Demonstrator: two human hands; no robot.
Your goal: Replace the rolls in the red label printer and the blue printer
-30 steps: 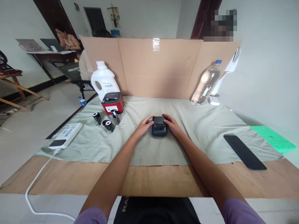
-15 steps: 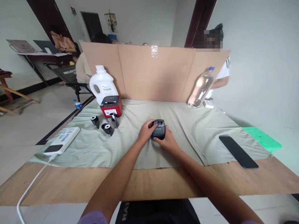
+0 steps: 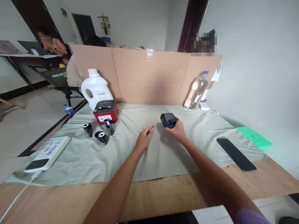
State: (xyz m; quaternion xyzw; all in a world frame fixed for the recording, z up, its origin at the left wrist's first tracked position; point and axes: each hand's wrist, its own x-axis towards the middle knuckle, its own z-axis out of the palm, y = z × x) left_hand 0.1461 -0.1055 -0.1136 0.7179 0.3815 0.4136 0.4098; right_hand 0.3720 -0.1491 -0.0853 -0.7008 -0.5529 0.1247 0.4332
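Note:
My right hand (image 3: 177, 129) is closed around a small black box-shaped device (image 3: 168, 120), which looks like a portable label printer. It is tilted and seems lifted off the cloth, with a flap or lid sticking out near my fingers. My left hand (image 3: 145, 138) is beside it, apart from it, low over the pale green cloth (image 3: 130, 149). Its fingers are loosely bent, with a gap between thumb and forefinger, and nothing shows in them. A red and black label printer (image 3: 106, 112) stands at the left, and several small black-and-white rolls (image 3: 101, 137) lie in front of it.
A white jug (image 3: 97, 88) stands behind the red printer. A white power strip (image 3: 48, 154) with a cable lies at left. A cardboard screen (image 3: 149, 77) crosses the back, with a clear bottle (image 3: 196, 91) leaning there. A black phone (image 3: 235, 154) lies at right. Other people sit beyond.
My left hand has let go of the black device and moved slightly down and left. My right hand has raised and turned the device to the right. The view has shifted a little.

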